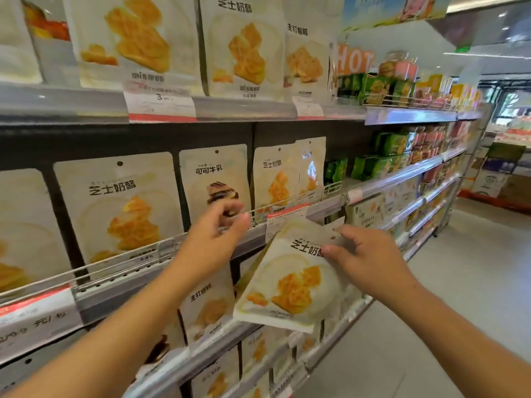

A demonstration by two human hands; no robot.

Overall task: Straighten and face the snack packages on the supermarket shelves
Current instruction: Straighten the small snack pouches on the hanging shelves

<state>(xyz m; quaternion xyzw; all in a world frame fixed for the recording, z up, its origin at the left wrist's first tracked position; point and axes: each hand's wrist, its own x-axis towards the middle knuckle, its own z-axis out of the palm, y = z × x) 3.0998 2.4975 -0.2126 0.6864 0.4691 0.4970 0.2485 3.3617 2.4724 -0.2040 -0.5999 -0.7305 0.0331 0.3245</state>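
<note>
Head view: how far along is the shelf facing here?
Done: top-shelf pouches stand upright, faces out. In hand: the right hand holds a tilted waffle pouch off the shelf; the left hand reaches at the cocoa pouch. Left: a slanted pouch beside it.

aisle: pale glossy floor [448, 326] | far end: stacked cardboard boxes [494, 173] | ceiling lights [502, 15] glaring

middle shelf rail [161, 248]: cream cheese-cracker pouch [120, 208] at left, cream cocoa-milk pouch [214, 179] to its right, behind the rail. left hand [214, 239] in front of the cocoa pouch, at the rail. right hand [365, 254] on a tilted cream pouch [287, 282], before the lower shelves. green packets [370, 166] farther right.
</note>
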